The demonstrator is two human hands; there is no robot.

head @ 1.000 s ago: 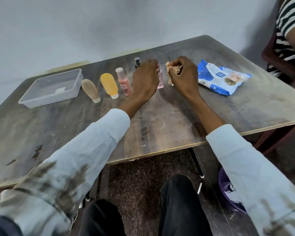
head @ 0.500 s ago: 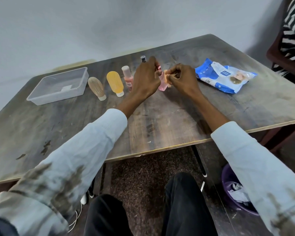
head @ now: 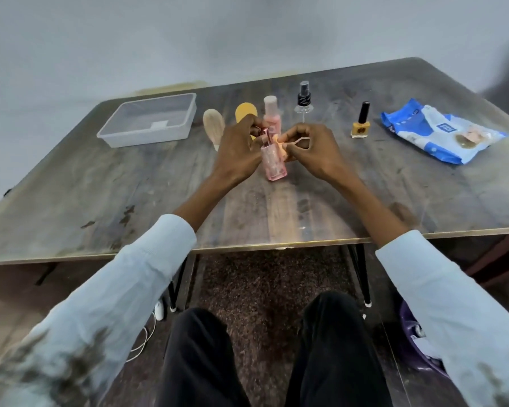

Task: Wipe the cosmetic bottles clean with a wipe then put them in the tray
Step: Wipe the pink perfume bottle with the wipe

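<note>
My left hand grips the cap end of a small pink bottle held just above the table's middle. My right hand pinches a crumpled wipe against the bottle's right side. Behind my hands stand a taller pink bottle, a clear spray bottle with a black top and a yellow nail polish bottle. A beige tube and a yellow tube lie partly hidden behind my left hand. The clear plastic tray sits at the far left.
A blue and white wipes pack lies at the far right of the wooden table. A purple bin with used wipes stands on the floor under my right arm. My knees are below the table's front edge.
My left hand has lifted the small pink bottle from the row and drawn it toward me. My right hand followed with the wipe, and the yellow nail polish bottle now shows.
</note>
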